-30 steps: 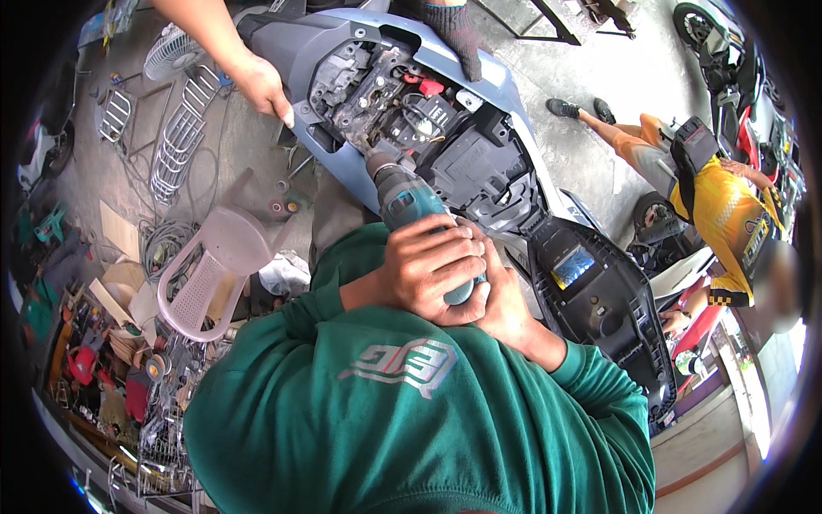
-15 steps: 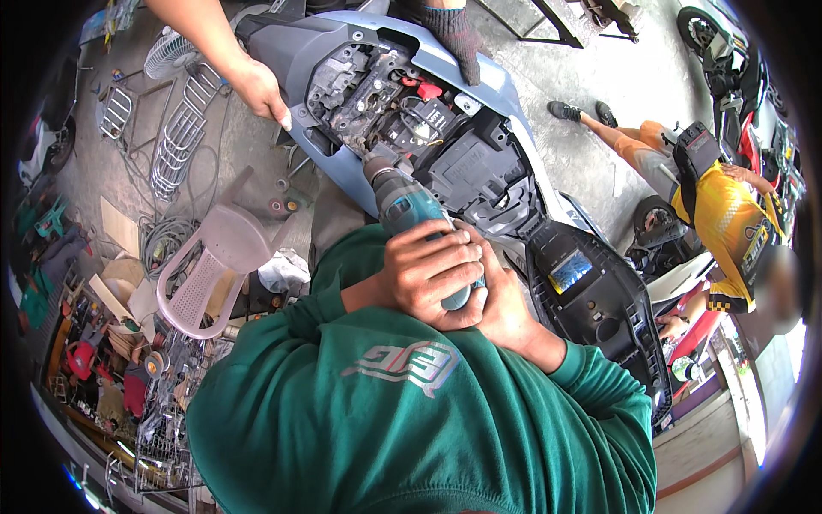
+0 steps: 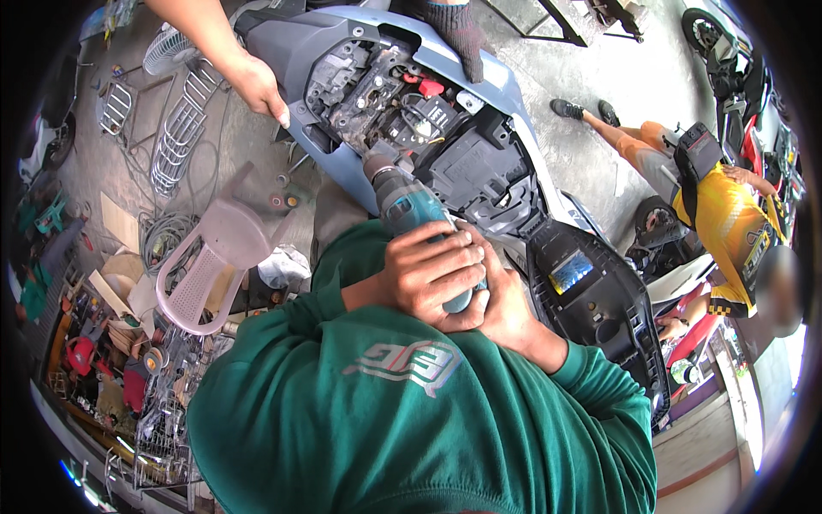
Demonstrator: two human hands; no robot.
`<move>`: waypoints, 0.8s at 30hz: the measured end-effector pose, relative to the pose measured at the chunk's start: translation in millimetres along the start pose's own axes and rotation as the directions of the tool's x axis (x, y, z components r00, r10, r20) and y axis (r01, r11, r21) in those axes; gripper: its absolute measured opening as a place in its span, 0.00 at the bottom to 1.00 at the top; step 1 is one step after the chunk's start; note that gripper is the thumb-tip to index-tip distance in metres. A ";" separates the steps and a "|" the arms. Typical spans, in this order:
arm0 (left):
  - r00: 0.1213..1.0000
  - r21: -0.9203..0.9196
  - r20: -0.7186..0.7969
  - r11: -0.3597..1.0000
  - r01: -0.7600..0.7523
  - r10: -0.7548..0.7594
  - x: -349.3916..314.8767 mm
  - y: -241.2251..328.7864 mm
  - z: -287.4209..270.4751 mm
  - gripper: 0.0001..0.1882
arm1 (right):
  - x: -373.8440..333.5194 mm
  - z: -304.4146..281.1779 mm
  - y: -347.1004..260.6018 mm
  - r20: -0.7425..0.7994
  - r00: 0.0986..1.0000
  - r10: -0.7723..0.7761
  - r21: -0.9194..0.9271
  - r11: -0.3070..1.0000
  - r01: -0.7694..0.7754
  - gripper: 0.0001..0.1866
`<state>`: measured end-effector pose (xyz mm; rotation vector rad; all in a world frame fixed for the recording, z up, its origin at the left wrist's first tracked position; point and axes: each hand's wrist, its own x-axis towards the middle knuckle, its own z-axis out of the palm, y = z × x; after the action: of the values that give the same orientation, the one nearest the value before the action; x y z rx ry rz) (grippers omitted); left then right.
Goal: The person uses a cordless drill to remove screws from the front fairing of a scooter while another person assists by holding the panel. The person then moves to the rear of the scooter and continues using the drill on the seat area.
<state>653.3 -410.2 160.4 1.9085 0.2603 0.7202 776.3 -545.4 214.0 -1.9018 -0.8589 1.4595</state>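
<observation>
Both of my hands are wrapped round a teal and black power drill (image 3: 413,204), held close to my chest. My left hand (image 3: 431,272) curls its fingers over the drill's rear body, while my right hand (image 3: 511,306) grips beside it, its fingers partly hidden. The chuck points up and left into the opened seat area of a blue-grey scooter (image 3: 342,176); the tip is hard to see at the frame's edge. Inside lie a black battery (image 3: 421,120) with a red terminal cover (image 3: 431,88) and a black plastic compartment (image 3: 475,171). The seat (image 3: 591,300) is flipped open, underside up.
Another person's bare hand (image 3: 259,88) and gloved hand (image 3: 458,38) rest on the scooter's body panels. A pale plastic chair (image 3: 218,248), metal racks (image 3: 178,141) and coiled cable (image 3: 167,240) lie left. A person in yellow (image 3: 728,218) stands right, near parked motorcycles (image 3: 728,68).
</observation>
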 end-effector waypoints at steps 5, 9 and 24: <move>1.000 -0.011 0.001 1.000 0.003 -0.003 0.9 0.3 -1.8 0.14 | -0.3 -1.3 -2.3 0.047 0.996 0.071 0.015 0.997 -0.072 0.48; 0.999 -0.021 0.019 0.999 0.030 -0.030 2.4 0.5 -1.2 0.13 | -1.0 0.0 -3.3 0.002 1.000 0.005 0.001 1.000 -0.005 0.47; 1.000 -0.008 -0.017 1.000 0.010 -0.010 0.2 0.9 -2.4 0.13 | 0.0 -2.2 -3.7 0.044 0.998 0.053 -0.028 0.998 -0.052 0.50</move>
<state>651.9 -408.7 161.9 1.8929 0.2765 0.7300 777.9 -543.2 217.3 -1.9310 -0.8592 1.5341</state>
